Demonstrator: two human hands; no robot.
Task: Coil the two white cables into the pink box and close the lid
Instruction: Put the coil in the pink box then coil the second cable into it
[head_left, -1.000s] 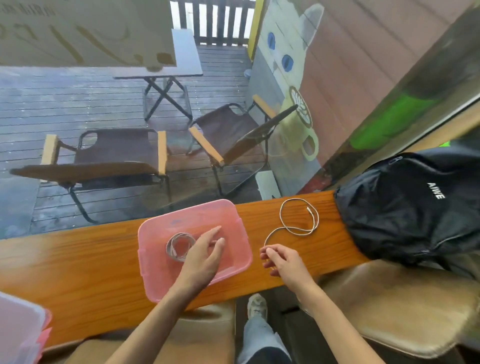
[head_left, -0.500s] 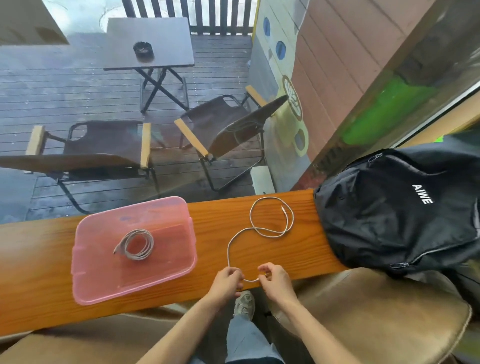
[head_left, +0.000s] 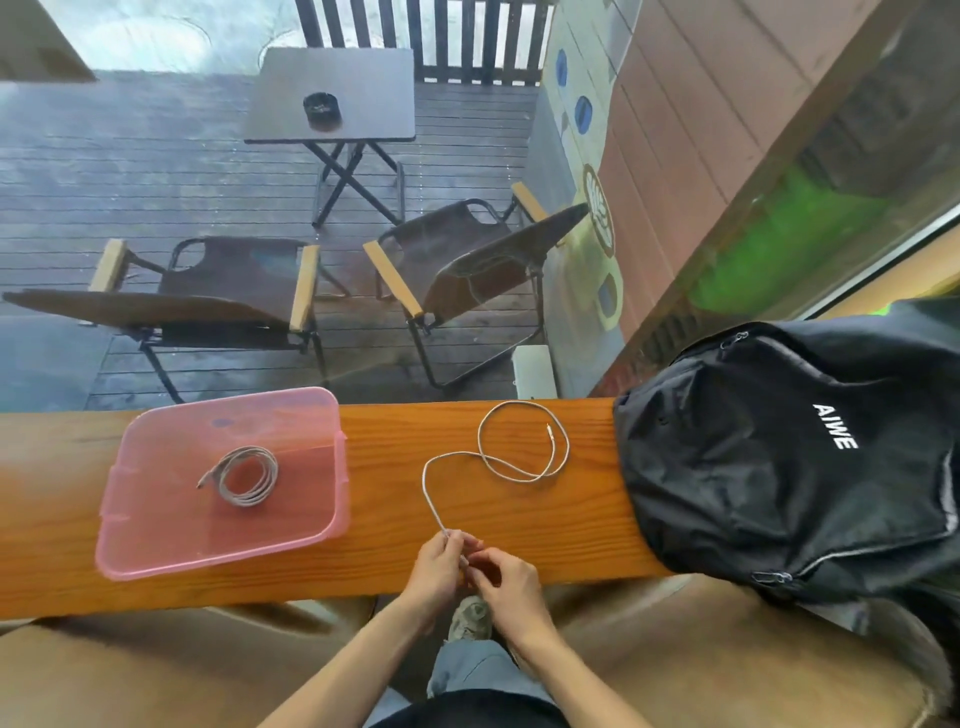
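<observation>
pinching the near end of the loose white cable (head_left: 519, 457) between both sets of fingertips, i see my left hand (head_left: 436, 566) and right hand (head_left: 506, 582) meeting at the wooden counter (head_left: 384, 519) edge. the cable loops away toward the black backpack (head_left: 789, 457). a coiled cable (head_left: 241, 475) lies inside the open pink box (head_left: 337, 499) to the left.

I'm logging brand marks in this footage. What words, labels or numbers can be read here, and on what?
"AIWE": white capital letters on the black backpack at the right end of the wooden counter.
The round emblem on the painted panel outside is too blurred to read.
No text shows on the pink box or the cables.
</observation>
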